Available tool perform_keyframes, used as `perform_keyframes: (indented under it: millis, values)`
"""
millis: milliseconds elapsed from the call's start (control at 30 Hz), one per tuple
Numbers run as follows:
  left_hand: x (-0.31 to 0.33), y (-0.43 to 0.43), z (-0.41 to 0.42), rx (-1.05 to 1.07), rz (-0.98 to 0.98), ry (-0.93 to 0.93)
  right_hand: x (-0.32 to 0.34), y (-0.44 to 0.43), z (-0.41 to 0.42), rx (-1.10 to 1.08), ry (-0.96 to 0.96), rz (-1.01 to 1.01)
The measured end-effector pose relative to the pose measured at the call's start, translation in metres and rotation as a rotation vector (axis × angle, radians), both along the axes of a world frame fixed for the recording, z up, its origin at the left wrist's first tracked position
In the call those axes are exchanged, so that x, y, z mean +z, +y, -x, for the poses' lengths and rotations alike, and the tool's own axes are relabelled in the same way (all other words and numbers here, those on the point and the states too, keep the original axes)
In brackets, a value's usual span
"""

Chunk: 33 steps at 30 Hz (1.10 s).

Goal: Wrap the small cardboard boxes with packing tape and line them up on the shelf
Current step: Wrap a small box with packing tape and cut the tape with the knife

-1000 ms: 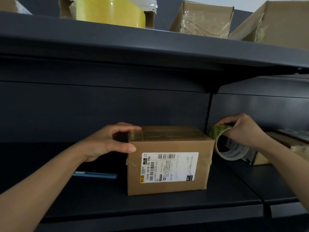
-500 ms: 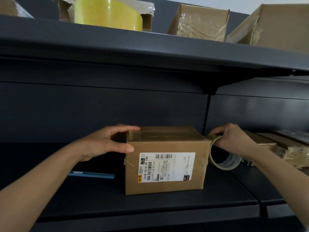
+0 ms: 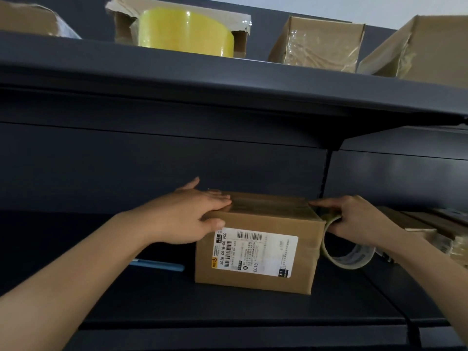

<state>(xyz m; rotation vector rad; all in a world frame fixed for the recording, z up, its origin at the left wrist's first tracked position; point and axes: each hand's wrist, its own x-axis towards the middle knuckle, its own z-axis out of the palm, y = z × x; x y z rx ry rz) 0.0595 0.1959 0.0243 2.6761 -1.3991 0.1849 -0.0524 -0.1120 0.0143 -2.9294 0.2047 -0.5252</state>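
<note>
A small cardboard box with a white shipping label on its front stands on the dark lower shelf. My left hand rests on the box's top left corner, fingers laid flat over the top and thumb on the front face. My right hand grips a roll of clear packing tape held against the box's right side, its index finger reaching onto the top right edge. Shiny tape covers the box's top.
A blue pen-like tool lies on the shelf left of the box. Taped boxes lie at the right. The upper shelf holds a yellow tape roll in an open carton and several wrapped boxes.
My right hand brought the tape roll left, up against the box's right side. My left hand shifted from gripping the left corner to lying flatter on the top.
</note>
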Motion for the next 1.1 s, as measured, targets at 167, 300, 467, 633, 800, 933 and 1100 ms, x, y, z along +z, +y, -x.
perform_keyframes:
  millis: [167,300,467,633,800,933,1100]
  values:
    - [-0.001,-0.039,0.033,-0.090,-0.055,-0.046,0.003,0.006,-0.005,-0.026,0.010,0.022]
    - [0.000,-0.082,0.050,-0.241,-0.029,-0.024,0.003,0.011,-0.007,-0.040,0.026,0.072]
    - [0.001,-0.102,0.051,-0.347,0.013,0.054,0.001,0.012,-0.006,-0.016,-0.006,0.055]
    - [0.001,-0.084,0.041,-0.292,-0.021,0.023,-0.005,0.010,-0.003,0.041,-0.014,-0.035]
    - [0.004,-0.041,0.021,0.006,-0.145,0.014,-0.007,0.012,-0.005,0.045,-0.040,-0.075]
    - [0.010,-0.045,0.022,0.110,-0.226,0.049,-0.006,0.018,-0.008,0.055,-0.039,-0.039]
    - [0.017,-0.088,0.025,0.024,-0.242,0.080,-0.003,0.025,-0.008,0.021,-0.040,0.006]
